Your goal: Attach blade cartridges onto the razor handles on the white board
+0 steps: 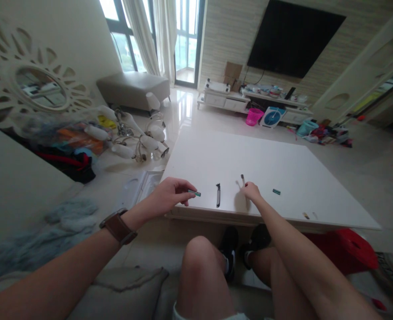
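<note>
My left hand [174, 192], with a brown-strapped watch on its wrist, pinches a small green stick-like piece [197, 194] above the near edge of the white table [266, 160]. Between my hands lies a slim dark and grey tool with a small head [218, 195]; its exact kind is too small to make out. Closed fingers of my right hand [250, 191] grip a thin stick with a dark tip [242, 178], which points up and away from me. To the right of that hand, a small dark green piece [276, 191] rests on the tabletop.
Tiny flat pieces [306, 216] lie near the table's front right edge. A red roll [353, 249] is on the floor below that side. A chandelier with white shades [139, 138] and filled bags [79, 138] stand to the left. My knees are close to the table.
</note>
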`<state>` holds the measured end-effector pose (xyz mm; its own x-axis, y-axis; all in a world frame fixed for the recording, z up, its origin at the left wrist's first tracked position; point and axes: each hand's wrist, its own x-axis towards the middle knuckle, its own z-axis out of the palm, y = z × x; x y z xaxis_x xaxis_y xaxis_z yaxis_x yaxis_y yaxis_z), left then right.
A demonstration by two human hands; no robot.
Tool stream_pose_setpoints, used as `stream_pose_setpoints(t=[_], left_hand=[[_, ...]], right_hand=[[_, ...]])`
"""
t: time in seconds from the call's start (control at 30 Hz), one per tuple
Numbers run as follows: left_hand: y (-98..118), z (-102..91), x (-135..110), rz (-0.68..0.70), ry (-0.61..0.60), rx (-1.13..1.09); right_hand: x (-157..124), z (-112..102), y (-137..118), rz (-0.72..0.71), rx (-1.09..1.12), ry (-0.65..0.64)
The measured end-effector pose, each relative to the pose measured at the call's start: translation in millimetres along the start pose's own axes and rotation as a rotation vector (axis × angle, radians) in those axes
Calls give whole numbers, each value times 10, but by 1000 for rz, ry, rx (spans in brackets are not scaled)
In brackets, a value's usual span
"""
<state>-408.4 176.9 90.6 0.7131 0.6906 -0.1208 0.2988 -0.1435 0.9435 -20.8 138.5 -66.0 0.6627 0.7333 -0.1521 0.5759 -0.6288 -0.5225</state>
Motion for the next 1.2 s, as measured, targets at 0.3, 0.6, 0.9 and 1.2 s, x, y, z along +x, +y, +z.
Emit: stream_pose_setpoints(t=[0.3, 0.6, 0.9, 1.2], left_hand=[[38, 24, 9, 46, 39, -3], [44, 26, -5, 116, 15, 90], [49, 48, -26, 113, -22, 235], [-45, 69, 22, 47, 4, -80]], right_hand=[[-827, 129, -1110, -311, 498, -161], [-1575, 100, -1328, -301, 1033, -852], [-1595, 85, -1259, -370, 934, -801], [-1693, 71, -1315, -464, 862, -702]])
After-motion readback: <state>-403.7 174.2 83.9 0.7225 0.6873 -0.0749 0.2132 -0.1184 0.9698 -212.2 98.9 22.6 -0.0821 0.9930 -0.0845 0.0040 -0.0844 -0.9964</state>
